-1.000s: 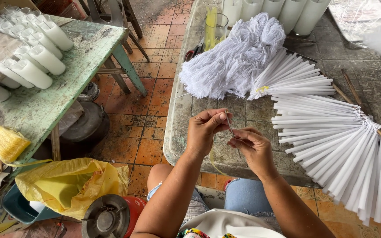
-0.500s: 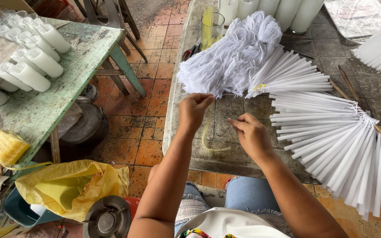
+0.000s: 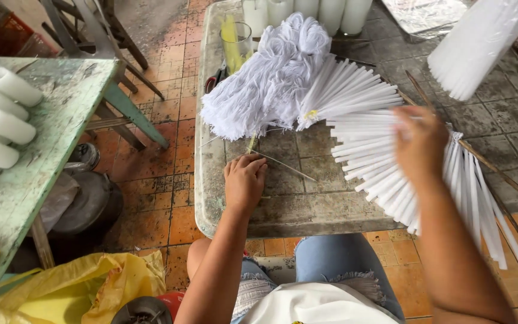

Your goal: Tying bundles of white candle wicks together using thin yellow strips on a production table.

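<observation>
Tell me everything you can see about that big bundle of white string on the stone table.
The bundle of white string is a thick hank of many thin cotton-like strands, looped and bunched at the far end, with loose cut ends fanning toward the near-left. It lies flat on the worn stone table, beside a glass and against the fanned white candles. A few stray strands trail toward the left hand. Neither hand grips it.

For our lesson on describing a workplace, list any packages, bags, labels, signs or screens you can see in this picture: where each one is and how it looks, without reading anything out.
Crumpled yellow plastic bag: on the floor at lower left, below the green table, soft and shapeless.
Clear plastic sleeve of white sticks: upper right corner, long and tube-shaped.
Sheet of silvery foil: top edge, on the grey stone table, wrinkled.
No labels, signs or screens are visible.
</observation>
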